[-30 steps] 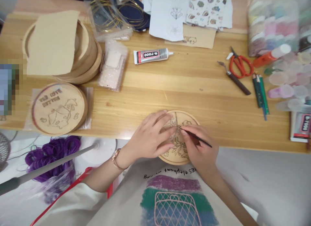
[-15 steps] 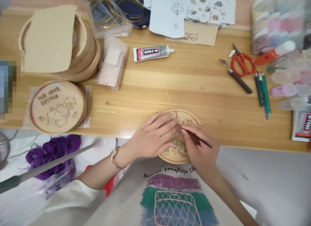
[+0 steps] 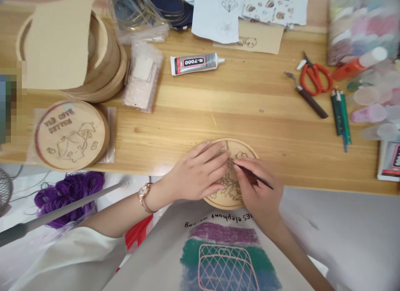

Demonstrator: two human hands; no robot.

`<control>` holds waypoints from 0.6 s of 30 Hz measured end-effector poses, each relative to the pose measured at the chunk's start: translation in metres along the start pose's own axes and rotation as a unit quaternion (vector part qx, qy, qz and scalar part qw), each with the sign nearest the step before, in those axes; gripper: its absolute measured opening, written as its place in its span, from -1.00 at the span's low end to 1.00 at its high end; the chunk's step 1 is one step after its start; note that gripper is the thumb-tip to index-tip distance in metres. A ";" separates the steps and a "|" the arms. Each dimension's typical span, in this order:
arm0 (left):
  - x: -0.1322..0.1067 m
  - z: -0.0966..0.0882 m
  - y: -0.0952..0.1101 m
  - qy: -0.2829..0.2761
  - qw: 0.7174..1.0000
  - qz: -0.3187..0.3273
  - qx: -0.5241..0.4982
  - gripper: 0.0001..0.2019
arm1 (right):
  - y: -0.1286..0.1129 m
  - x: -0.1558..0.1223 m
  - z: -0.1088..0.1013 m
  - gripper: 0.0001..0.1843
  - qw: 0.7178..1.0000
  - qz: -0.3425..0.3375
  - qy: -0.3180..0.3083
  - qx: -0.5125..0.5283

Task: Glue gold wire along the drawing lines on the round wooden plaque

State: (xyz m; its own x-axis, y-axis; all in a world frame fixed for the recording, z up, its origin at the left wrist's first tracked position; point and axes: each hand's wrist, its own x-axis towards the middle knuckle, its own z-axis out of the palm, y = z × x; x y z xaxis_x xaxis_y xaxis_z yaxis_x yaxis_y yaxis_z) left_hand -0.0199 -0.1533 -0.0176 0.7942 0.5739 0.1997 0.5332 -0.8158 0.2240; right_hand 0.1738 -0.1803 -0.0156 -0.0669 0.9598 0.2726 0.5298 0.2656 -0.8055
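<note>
While in right hand (image 3: 258, 191), stylus (image 3: 264, 183) on wooden disc (image 3: 245, 151)

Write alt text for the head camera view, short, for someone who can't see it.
Seen from above, a person's right hand holds a thin black-handled tool to a round wooden disc with a floral drawing, while the left hand steadies it. A B-7000 glue tube and orange-handled scissors lie on the wooden table.

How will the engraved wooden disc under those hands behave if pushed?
The wooden disc looks stiff, so probably won't flex. Lying flat on the wooden table, it would likely slide, not tip; its round edge could roll if stood upright.
</note>
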 end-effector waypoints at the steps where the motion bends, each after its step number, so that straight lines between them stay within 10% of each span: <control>1: 0.000 0.000 0.000 0.000 1.000 -0.002 -0.002 -0.52 | 0.000 0.000 0.000 -0.74 1.000 -0.002 0.000 -0.001; 18: -0.001 0.002 0.000 0.017 1.000 -0.003 0.001 -0.50 | 0.002 0.001 0.000 -0.75 1.000 -0.018 0.000 0.004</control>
State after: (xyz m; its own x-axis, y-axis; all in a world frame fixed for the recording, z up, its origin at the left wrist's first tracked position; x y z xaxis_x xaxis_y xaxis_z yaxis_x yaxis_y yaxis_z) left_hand -0.0199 -0.1538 -0.0196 0.7803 0.5811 0.2313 0.5387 -0.8123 0.2237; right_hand 0.1746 -0.1792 -0.0167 -0.0858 0.9497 0.3010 0.5202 0.3004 -0.7995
